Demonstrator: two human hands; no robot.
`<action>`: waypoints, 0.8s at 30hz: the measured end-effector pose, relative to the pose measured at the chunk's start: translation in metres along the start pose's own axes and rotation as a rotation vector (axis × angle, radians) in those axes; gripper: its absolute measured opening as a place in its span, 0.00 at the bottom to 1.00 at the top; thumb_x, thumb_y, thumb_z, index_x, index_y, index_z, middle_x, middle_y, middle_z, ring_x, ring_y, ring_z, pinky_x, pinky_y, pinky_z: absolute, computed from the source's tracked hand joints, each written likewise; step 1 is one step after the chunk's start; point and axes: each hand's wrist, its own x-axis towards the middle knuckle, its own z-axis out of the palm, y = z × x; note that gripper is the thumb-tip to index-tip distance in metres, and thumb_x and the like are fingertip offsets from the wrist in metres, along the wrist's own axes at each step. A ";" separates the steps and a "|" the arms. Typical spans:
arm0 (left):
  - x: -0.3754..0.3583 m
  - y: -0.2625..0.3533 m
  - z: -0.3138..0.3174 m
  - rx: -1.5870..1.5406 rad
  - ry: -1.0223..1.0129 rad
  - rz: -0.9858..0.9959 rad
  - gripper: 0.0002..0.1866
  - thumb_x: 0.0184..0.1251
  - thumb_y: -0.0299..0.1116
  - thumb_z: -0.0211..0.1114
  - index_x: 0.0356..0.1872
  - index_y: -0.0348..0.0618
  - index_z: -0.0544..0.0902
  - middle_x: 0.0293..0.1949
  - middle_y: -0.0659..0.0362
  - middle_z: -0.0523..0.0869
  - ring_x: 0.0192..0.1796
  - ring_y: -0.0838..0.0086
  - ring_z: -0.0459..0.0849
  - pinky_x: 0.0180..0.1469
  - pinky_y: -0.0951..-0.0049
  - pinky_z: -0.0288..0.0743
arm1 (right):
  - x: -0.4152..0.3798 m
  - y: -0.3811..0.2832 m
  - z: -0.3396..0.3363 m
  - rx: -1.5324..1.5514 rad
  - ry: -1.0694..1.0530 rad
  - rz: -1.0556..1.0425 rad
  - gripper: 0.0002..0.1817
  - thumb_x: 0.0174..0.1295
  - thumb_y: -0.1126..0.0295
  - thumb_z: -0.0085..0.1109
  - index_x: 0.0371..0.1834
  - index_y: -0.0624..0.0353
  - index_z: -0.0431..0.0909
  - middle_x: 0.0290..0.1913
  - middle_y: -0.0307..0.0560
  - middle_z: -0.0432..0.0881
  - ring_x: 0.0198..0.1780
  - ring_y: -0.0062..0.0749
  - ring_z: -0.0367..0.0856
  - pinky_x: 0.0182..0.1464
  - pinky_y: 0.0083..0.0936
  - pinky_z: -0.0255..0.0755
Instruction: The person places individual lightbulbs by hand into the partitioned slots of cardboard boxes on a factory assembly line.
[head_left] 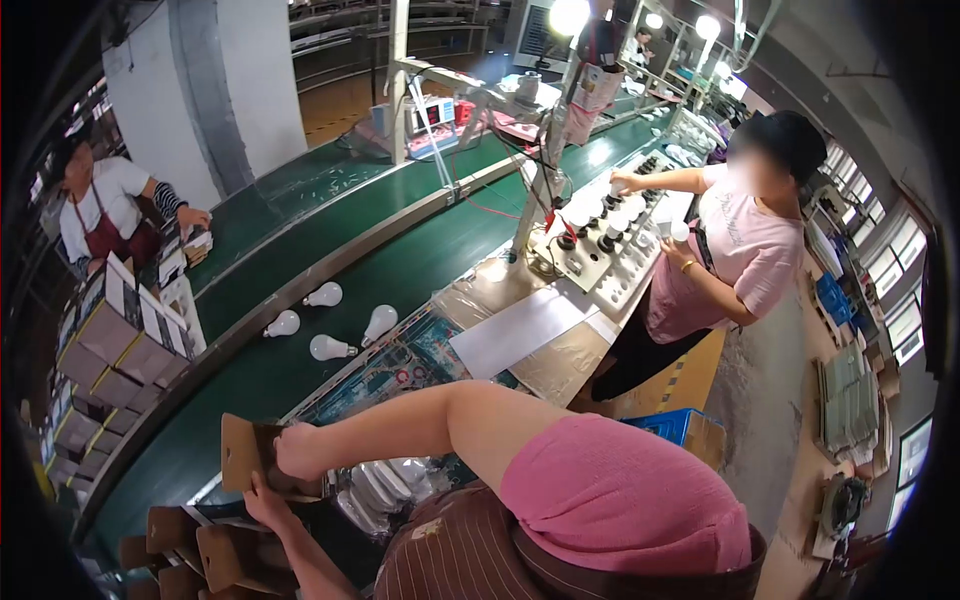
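At the lower left, my left hand [268,503] grips the lower edge of an open brown cardboard box [238,455]. My right hand [298,452] reaches to the mouth of the same box, its fingers bent and partly hidden, so what they hold cannot be made out. Several more brown boxes [228,560] stand below my left hand. Just right of the hands lie clear-wrapped white items [375,495]. Beyond them, several white bulbs [332,347] rest on the green conveyor belt [430,240].
A co-worker [735,235] at the right handles bulbs at a test board [600,265]. Another person [110,210] works at the far left behind stacked cartons [115,335]. A metal post [540,190] rises beside the belt, and a white sheet [520,328] lies on the bench.
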 end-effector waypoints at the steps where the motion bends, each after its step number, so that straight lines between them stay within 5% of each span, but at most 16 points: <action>1: -0.003 0.005 0.003 -0.016 -0.006 0.012 0.21 0.71 0.39 0.60 0.56 0.32 0.81 0.49 0.49 0.87 0.43 0.65 0.84 0.46 0.64 0.78 | 0.014 0.003 0.008 -0.018 -0.030 -0.046 0.16 0.52 0.65 0.63 0.41 0.62 0.87 0.49 0.60 0.85 0.50 0.53 0.85 0.46 0.40 0.81; 2: -0.015 0.031 0.004 0.015 -0.011 -0.057 0.19 0.71 0.39 0.61 0.53 0.34 0.83 0.46 0.51 0.88 0.39 0.68 0.85 0.41 0.66 0.80 | 0.013 0.000 0.004 -0.075 -0.091 -0.034 0.16 0.53 0.63 0.62 0.42 0.58 0.88 0.47 0.57 0.87 0.49 0.52 0.85 0.46 0.44 0.81; 3: -0.015 0.030 0.005 -0.290 -0.158 -0.017 0.18 0.70 0.40 0.62 0.49 0.35 0.85 0.39 0.53 0.88 0.34 0.72 0.84 0.36 0.68 0.80 | -0.002 0.000 -0.014 -0.084 -0.093 -0.009 0.18 0.52 0.58 0.65 0.42 0.56 0.88 0.44 0.54 0.88 0.48 0.49 0.86 0.45 0.49 0.80; 5: -0.019 0.006 0.002 -0.079 -0.039 -0.125 0.18 0.69 0.44 0.62 0.37 0.36 0.86 0.27 0.55 0.86 0.29 0.70 0.81 0.32 0.65 0.75 | 0.003 0.002 -0.022 0.021 -0.316 0.002 0.25 0.45 0.49 0.70 0.41 0.56 0.88 0.45 0.54 0.87 0.49 0.48 0.86 0.46 0.50 0.79; 6: -0.032 0.039 -0.003 0.275 0.033 -0.105 0.20 0.67 0.47 0.62 0.35 0.36 0.85 0.30 0.47 0.86 0.32 0.57 0.83 0.37 0.59 0.75 | -0.005 -0.005 -0.038 0.093 -0.321 -0.010 0.26 0.44 0.49 0.70 0.42 0.55 0.88 0.46 0.56 0.87 0.49 0.49 0.86 0.48 0.48 0.79; 8: -0.021 0.020 0.002 0.302 0.127 0.087 0.20 0.67 0.48 0.60 0.40 0.37 0.85 0.38 0.42 0.86 0.44 0.46 0.84 0.44 0.57 0.76 | 0.016 0.011 0.002 0.052 -0.139 -0.033 0.18 0.51 0.60 0.65 0.42 0.59 0.86 0.46 0.61 0.85 0.48 0.50 0.86 0.49 0.43 0.79; 9: -0.023 0.017 0.000 0.225 0.126 0.124 0.19 0.67 0.46 0.60 0.41 0.38 0.85 0.39 0.42 0.86 0.45 0.47 0.84 0.46 0.57 0.76 | 0.017 0.013 0.008 0.053 -0.122 -0.052 0.14 0.51 0.68 0.63 0.40 0.63 0.83 0.44 0.62 0.84 0.46 0.51 0.86 0.45 0.42 0.80; 14: -0.024 0.032 0.005 0.107 0.090 -0.022 0.19 0.69 0.42 0.61 0.48 0.36 0.84 0.41 0.44 0.87 0.47 0.53 0.86 0.50 0.64 0.76 | 0.019 0.033 0.017 -0.171 -0.114 -0.272 0.11 0.52 0.72 0.61 0.38 0.63 0.79 0.39 0.58 0.82 0.41 0.50 0.86 0.42 0.40 0.81; 24: -0.024 0.036 0.005 0.083 0.089 -0.116 0.18 0.70 0.41 0.60 0.49 0.36 0.84 0.43 0.44 0.87 0.48 0.53 0.85 0.51 0.61 0.75 | 0.025 0.022 0.014 -0.088 -0.240 -0.135 0.13 0.56 0.70 0.63 0.44 0.59 0.81 0.47 0.54 0.86 0.48 0.48 0.87 0.45 0.39 0.81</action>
